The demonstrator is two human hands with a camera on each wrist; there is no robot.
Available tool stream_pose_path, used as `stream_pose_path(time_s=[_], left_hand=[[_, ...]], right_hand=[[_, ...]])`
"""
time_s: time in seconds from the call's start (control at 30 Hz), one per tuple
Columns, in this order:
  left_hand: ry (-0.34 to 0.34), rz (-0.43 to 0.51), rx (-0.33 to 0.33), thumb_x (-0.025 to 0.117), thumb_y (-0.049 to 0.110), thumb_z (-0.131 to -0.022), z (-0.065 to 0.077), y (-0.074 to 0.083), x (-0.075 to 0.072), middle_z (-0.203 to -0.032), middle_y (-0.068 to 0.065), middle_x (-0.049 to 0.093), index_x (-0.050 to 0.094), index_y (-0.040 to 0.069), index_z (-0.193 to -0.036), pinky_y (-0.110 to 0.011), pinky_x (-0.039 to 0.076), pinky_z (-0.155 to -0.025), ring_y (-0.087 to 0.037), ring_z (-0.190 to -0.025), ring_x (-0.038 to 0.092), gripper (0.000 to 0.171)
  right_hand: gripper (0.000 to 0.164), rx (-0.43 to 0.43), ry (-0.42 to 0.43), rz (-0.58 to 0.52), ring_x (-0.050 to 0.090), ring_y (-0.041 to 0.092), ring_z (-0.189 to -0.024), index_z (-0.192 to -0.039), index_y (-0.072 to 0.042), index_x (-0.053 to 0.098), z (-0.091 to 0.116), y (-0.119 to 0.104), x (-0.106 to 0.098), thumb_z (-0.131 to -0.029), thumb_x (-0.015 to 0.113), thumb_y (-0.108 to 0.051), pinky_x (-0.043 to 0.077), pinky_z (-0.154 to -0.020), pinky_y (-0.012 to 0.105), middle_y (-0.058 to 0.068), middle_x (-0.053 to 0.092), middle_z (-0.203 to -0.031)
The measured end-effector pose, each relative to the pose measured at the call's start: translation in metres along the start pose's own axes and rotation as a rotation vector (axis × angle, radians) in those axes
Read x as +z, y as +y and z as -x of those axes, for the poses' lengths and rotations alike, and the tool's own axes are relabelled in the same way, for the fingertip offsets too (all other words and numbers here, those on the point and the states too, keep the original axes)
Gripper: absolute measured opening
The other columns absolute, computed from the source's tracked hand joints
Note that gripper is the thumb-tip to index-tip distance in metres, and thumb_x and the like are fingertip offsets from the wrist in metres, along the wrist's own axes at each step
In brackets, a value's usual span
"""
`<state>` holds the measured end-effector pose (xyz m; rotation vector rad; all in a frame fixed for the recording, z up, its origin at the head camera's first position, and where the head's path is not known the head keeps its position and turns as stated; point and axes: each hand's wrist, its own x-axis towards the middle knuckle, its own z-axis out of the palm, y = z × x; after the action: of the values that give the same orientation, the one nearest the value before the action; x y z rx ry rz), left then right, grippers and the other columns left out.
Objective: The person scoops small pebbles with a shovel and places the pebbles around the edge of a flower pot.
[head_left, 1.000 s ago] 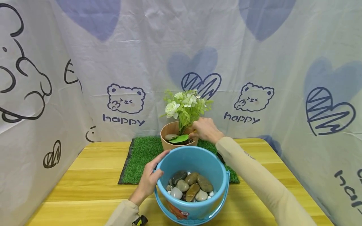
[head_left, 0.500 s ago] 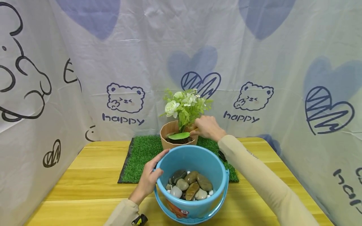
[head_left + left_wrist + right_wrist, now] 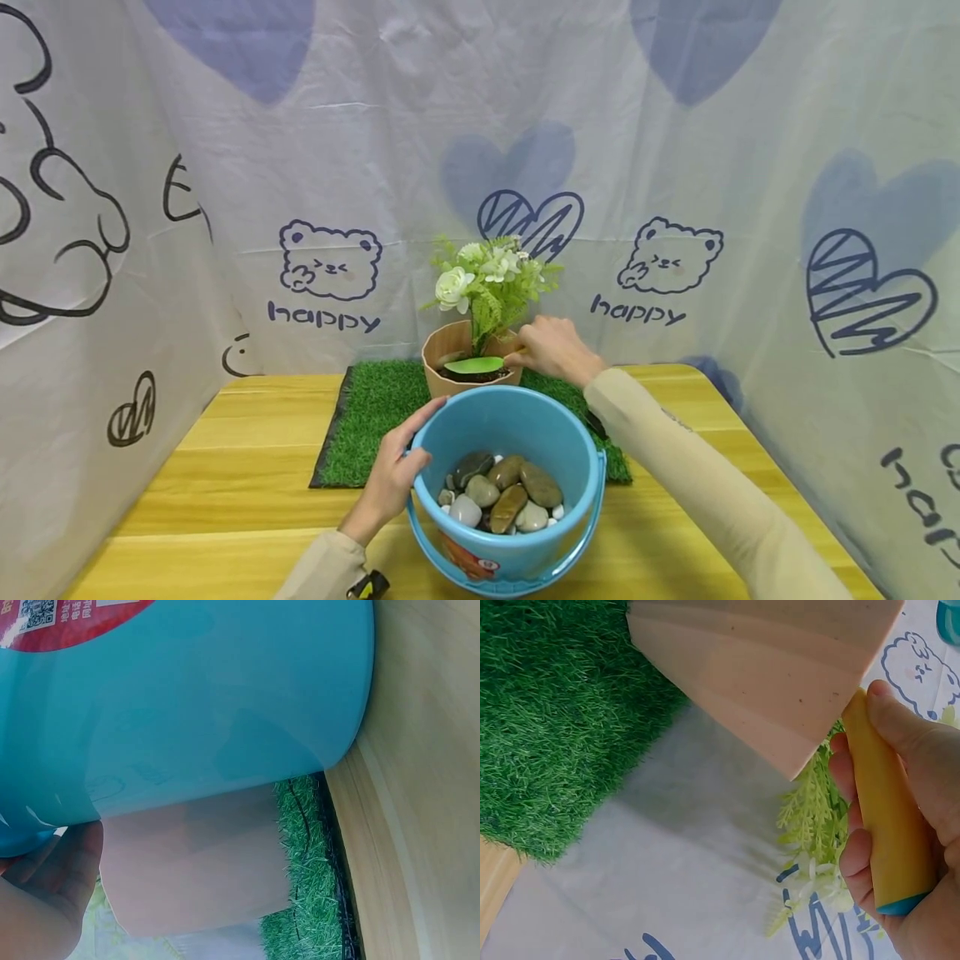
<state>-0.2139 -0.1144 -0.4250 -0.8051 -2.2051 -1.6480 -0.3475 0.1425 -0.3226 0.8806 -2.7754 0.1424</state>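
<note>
At the left rim of a blue bucket (image 3: 525,417), my left hand (image 3: 393,467) grips the edge with its fingers along the outside. My right hand (image 3: 555,346) is curled round the yellow handle (image 3: 889,802) of a small trowel. The trowel's green blade (image 3: 475,366) lies nearly level inside a tan flowerpot (image 3: 450,387), over dark soil. White flowers with pale green fronds (image 3: 491,287) stand upright in the pot. The bucket contains several rounded stones (image 3: 510,507) and small white pebbles. Its front partly covers the pot's base.
Under the pot lies a green artificial grass mat (image 3: 360,442) with a black edge. The wooden table (image 3: 225,467) runs back to a white printed cloth (image 3: 330,167), which also hangs at both sides. A carrying handle (image 3: 577,554) hangs at the bucket's front.
The trowel blade has tipped to a flatter angle in the pot, and the right hand has shifted slightly rightward. A stone seen in the pot earlier is now out of sight. The left hand stays put.
</note>
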Motion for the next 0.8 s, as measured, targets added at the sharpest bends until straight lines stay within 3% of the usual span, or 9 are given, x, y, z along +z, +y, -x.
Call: stream_pose_path(time_s=[0.17, 0.37, 0.53, 0.8], left_hand=[[0.003, 0.003, -0.004, 0.041, 0.002, -0.082, 0.001, 0.001, -0.001, -0.141, -0.017, 0.054, 0.042, 0.010, -0.149, -0.040, 0.056, -0.086, -0.036, -0.116, 0.062, 0.068], [0.001, 0.004, 0.004, 0.041, 0.002, -0.081, 0.001, 0.000, -0.001, -0.141, -0.017, 0.054, 0.042, 0.009, -0.149, -0.039, 0.056, -0.087, -0.036, -0.117, 0.062, 0.068], [0.007, -0.001, 0.008, 0.042, 0.001, -0.080, 0.001, 0.000, 0.000, -0.141, -0.017, 0.055, 0.043, 0.009, -0.149, -0.038, 0.056, -0.087, -0.036, -0.116, 0.062, 0.069], [0.009, -0.008, 0.026, 0.042, 0.001, -0.081, 0.000, -0.001, 0.001, -0.140, -0.017, 0.055, 0.044, 0.008, -0.148, -0.037, 0.056, -0.087, -0.036, -0.116, 0.063, 0.067]], right_hand=[[0.033, -0.016, 0.015, -0.004, 0.040, 0.009, -0.046, -0.068, -0.019, 0.072, 0.005, 0.000, 0.003, -0.089, 0.067, -0.044, 0.030, -0.042, 0.024, -0.007, 0.046, -0.048], [0.029, -0.038, 0.077, -0.013, 0.040, 0.008, -0.045, -0.082, -0.020, 0.078, 0.015, 0.003, 0.007, -0.091, 0.064, -0.044, 0.026, -0.041, 0.022, -0.008, 0.048, -0.050], [0.030, -0.031, 0.108, -0.058, 0.036, 0.007, -0.043, -0.078, -0.020, 0.074, 0.028, 0.003, 0.008, -0.091, 0.064, -0.045, 0.022, -0.040, 0.021, -0.008, 0.044, -0.051], [0.024, -0.048, 0.195, -0.090, 0.043, 0.005, -0.048, -0.084, -0.023, 0.076, 0.049, -0.001, 0.005, -0.091, 0.064, -0.043, 0.030, -0.042, 0.022, -0.012, 0.056, -0.062]])
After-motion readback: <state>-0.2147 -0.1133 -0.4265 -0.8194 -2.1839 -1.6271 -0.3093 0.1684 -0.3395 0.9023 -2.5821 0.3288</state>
